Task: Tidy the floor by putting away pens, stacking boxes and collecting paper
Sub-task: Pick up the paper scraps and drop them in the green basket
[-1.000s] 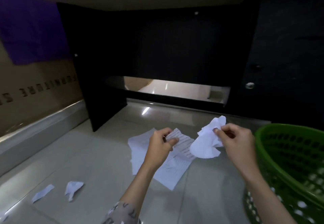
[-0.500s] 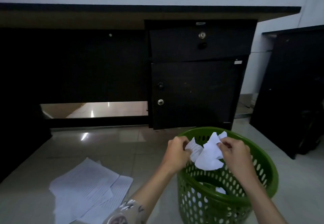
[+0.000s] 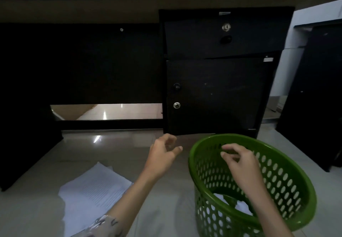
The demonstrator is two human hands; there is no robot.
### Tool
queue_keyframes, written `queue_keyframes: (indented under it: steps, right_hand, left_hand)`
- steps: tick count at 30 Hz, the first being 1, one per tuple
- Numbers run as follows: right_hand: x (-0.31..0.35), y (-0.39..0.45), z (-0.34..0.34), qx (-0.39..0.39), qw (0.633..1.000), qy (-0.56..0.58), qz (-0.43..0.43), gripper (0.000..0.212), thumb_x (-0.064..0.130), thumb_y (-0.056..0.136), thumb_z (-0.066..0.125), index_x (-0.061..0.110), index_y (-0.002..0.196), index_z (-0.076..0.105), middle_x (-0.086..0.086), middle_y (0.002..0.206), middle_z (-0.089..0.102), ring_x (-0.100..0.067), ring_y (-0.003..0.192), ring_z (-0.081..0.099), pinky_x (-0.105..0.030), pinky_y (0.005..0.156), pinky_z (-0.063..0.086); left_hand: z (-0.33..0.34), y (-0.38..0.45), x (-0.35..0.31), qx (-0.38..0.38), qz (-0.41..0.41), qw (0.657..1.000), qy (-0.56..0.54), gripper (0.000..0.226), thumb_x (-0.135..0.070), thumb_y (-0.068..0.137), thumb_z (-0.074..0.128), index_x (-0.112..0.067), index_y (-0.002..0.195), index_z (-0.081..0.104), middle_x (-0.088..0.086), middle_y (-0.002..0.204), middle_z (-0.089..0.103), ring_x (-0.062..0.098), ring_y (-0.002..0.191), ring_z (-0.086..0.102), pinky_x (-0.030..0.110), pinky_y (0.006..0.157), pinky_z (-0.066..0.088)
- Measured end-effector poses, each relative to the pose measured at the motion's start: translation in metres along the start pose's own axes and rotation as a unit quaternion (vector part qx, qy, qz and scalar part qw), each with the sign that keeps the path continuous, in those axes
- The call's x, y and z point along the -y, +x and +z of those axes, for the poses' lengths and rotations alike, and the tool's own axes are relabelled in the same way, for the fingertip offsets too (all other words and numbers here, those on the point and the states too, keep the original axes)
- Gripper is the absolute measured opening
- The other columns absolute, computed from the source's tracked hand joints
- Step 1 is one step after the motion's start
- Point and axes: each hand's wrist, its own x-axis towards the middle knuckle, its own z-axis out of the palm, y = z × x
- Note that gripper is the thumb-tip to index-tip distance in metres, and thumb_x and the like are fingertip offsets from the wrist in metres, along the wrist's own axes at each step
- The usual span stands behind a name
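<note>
A pale, glossy tiled floor (image 3: pixel 46 209) is carrying everything here and is throwing back small glints of light near the desk. A loose pile of white lined paper sheets (image 3: pixel 92 194) is lying flat on it at the lower left, the sheets overlapping and slightly fanned. A green perforated plastic basket (image 3: pixel 277 177) is standing on the floor at the right, with crumpled white paper (image 3: pixel 242 208) lying in its bottom. A dark desk (image 3: pixel 218 92) with a drawer and cupboard door is standing on the floor behind the basket, and another dark cabinet (image 3: pixel 318 97) is standing at the far right
</note>
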Motion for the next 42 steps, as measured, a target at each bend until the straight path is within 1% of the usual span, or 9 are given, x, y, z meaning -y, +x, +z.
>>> queue_keyframes:
  steps: [5,8,11,17,22,24,31,36,42]
  right_hand:
    - [0.064,-0.018,0.052,0.052,0.987,0.136,-0.072,0.006,0.011,0.083,0.064,0.015,0.085,0.068,0.003,0.086,0.065,-0.004,0.080,0.060,-0.023,0.071,0.050]
    - [0.085,-0.029,0.086,0.074,0.977,0.168,-0.105,0.017,0.007,0.081,0.066,0.023,0.074,0.064,0.007,0.080,0.064,-0.004,0.083,0.059,-0.014,0.068,0.045]
    - [0.114,-0.051,0.134,0.155,0.959,0.211,-0.106,0.026,0.004,0.081,0.064,0.028,0.069,0.062,0.008,0.079,0.064,-0.004,0.080,0.060,-0.007,0.065,0.043]
    - [0.173,-0.112,0.229,0.318,0.906,0.254,-0.117,0.017,0.006,0.084,0.059,0.014,0.071,0.064,0.007,0.077,0.064,-0.001,0.076,0.058,-0.005,0.062,0.040]
    - [0.209,-0.163,0.303,0.422,0.868,0.239,-0.109,0.022,0.007,0.083,0.061,0.018,0.064,0.061,0.004,0.062,0.060,-0.005,0.060,0.055,-0.017,0.057,0.042]
    - [0.215,-0.182,0.329,0.460,0.853,0.221,-0.107,0.022,0.008,0.083,0.060,0.016,0.063,0.060,0.006,0.060,0.059,-0.006,0.058,0.054,-0.022,0.058,0.041]
    - [0.233,-0.250,0.429,0.549,0.810,0.148,-0.140,0.022,0.001,0.082,0.057,0.010,0.062,0.058,0.005,0.055,0.054,-0.006,0.055,0.049,-0.009,0.048,0.036]
    - [0.235,-0.282,0.483,0.571,0.797,0.101,-0.169,0.023,0.001,0.082,0.057,0.011,0.062,0.057,0.006,0.056,0.055,-0.004,0.054,0.049,-0.009,0.049,0.035]
    - [0.229,-0.309,0.526,0.576,0.791,0.052,-0.202,0.034,0.000,0.082,0.056,0.017,0.053,0.049,0.004,0.055,0.051,-0.004,0.052,0.044,-0.012,0.049,0.034]
  left_hand:
    - [-0.079,-0.007,0.035,-0.061,-0.057,0.996,0.043,0.021,-0.015,0.082,0.068,-0.008,0.101,0.063,0.006,0.099,0.064,0.021,0.098,0.059,0.030,0.090,0.047]
    - [-0.120,-0.018,0.054,-0.065,-0.098,0.991,0.065,0.021,-0.016,0.082,0.067,-0.009,0.100,0.062,0.008,0.098,0.064,0.022,0.098,0.060,0.033,0.089,0.048]
    - [-0.178,-0.043,0.081,-0.102,-0.147,0.978,0.103,0.019,-0.018,0.082,0.068,-0.009,0.097,0.061,0.006,0.095,0.063,0.020,0.093,0.060,0.028,0.080,0.046]
    - [-0.294,-0.123,0.139,-0.196,-0.251,0.940,0.126,0.014,-0.013,0.082,0.066,-0.008,0.093,0.058,0.007,0.089,0.060,0.021,0.084,0.056,0.025,0.066,0.041]
    - [-0.373,-0.208,0.178,-0.272,-0.336,0.889,0.152,0.012,-0.012,0.081,0.068,-0.007,0.088,0.061,0.010,0.087,0.062,0.022,0.083,0.056,0.025,0.072,0.038]
    - [-0.392,-0.244,0.195,-0.298,-0.373,0.865,0.156,0.012,-0.012,0.080,0.069,-0.005,0.088,0.062,0.013,0.090,0.064,0.024,0.085,0.057,0.027,0.075,0.039]
    - [-0.427,-0.369,0.283,-0.362,-0.496,0.779,0.128,0.013,-0.005,0.076,0.070,-0.010,0.077,0.058,0.016,0.087,0.063,0.028,0.085,0.060,0.027,0.069,0.035]
    - [-0.431,-0.399,0.339,-0.336,-0.528,0.764,0.155,0.015,-0.007,0.078,0.067,-0.012,0.083,0.054,0.016,0.094,0.059,0.024,0.083,0.054,0.025,0.067,0.035]
    - [-0.422,-0.414,0.378,-0.285,-0.558,0.751,0.207,0.033,-0.015,0.078,0.070,-0.008,0.107,0.054,0.013,0.106,0.048,0.031,0.104,0.051,0.028,0.075,0.037]
